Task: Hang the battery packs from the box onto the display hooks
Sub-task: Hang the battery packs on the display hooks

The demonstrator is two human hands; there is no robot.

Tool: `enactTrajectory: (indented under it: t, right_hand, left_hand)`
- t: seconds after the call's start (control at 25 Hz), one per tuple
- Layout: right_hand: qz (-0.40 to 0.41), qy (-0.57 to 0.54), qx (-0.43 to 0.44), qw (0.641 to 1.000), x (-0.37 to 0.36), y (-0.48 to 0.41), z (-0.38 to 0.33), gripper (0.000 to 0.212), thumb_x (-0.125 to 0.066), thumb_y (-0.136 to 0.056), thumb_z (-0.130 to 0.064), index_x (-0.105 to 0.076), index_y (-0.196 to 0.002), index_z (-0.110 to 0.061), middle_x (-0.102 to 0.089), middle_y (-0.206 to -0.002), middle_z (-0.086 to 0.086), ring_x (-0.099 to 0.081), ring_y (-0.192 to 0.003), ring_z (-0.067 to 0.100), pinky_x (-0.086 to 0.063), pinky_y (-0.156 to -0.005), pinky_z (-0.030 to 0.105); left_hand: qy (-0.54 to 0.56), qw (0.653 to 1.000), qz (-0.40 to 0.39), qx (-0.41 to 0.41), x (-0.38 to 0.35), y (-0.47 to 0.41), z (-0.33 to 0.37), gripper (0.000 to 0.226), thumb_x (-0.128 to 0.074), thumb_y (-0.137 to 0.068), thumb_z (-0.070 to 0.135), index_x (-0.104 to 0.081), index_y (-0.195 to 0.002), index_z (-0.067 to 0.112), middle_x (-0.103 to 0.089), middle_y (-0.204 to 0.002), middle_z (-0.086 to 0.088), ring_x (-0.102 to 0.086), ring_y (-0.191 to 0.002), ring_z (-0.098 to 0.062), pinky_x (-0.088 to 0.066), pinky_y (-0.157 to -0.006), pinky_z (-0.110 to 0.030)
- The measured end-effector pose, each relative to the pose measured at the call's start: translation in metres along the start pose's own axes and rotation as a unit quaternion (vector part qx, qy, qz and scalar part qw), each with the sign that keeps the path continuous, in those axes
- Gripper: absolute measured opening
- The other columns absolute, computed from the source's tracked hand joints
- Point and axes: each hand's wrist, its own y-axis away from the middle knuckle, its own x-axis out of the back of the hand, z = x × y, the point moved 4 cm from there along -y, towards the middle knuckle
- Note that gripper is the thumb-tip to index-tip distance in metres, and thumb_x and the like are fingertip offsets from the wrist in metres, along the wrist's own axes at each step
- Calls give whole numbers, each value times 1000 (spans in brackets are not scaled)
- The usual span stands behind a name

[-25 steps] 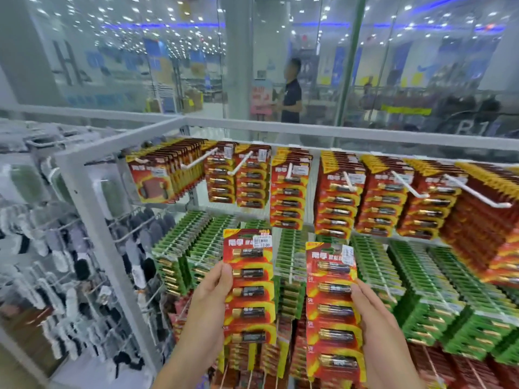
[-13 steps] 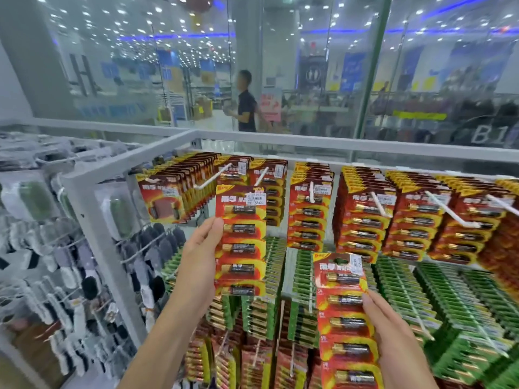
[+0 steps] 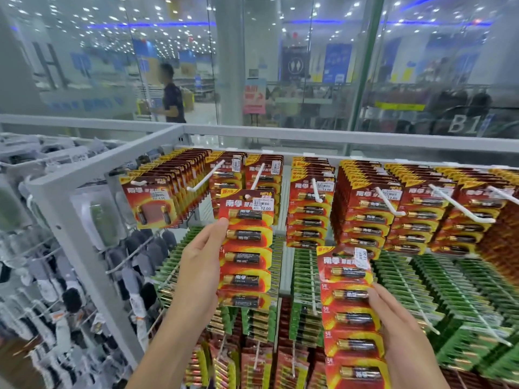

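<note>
The left hand [image 3: 202, 265] pinches a red-and-yellow five-battery card strip [image 3: 247, 248] by its edge, hang hole just under the tip of a white wire hook [image 3: 259, 175]. Best to line hole and tip up first, then push the strip back level. The right hand [image 3: 401, 332] grips a matching strip [image 3: 351, 310] lower down.

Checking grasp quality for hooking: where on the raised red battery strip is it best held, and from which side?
Grip the battery strip along its long left edge, coming from the left, as the left hand does with its thumb in front. The card is flat, tall and upright, so an edge pinch steadies it and leaves the hang hole free for the white hook.
</note>
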Motion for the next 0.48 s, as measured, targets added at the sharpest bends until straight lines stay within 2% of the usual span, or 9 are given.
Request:
enactTrajectory:
  t: [0.24, 0.36, 0.48]
  right_hand:
    - [8, -3, 6, 1000, 6, 1, -7, 47, -72, -78, -33, -68, -125, -25, -77, -116, 5, -74, -104, 35, -56, -90, 54]
    - [-3, -24, 8, 1000, 7, 4, -14, 46, -69, -88, -32, -64, -133, -22, -77, -115, 8, -76, -99, 35, -57, -86, 51]
    - [-9, -22, 34, 999, 3, 14, -27, 33, -64, -92, -29, -67, -125, -23, -79, -106, 7, -78, -90, 31, -56, -80, 48]
  left_hand:
    - [-6, 1000, -9, 14, -10, -20, -3, 42, -47, -109, 38, -83, -90, 28, -80, -93, -10, -76, -74, -33, -62, -62, -42]
    - [-21, 1000, -6, 10, -19, -47, -9, 34, -46, -110, 39, -75, -110, 21, -80, -98, -12, -78, -84, -35, -64, -73, -50]
    - [-26, 1000, 12, 2, -26, -86, -18, 29, -46, -110, 37, -70, -112, 21, -80, -99, -9, -79, -87, -31, -63, -83, -55]
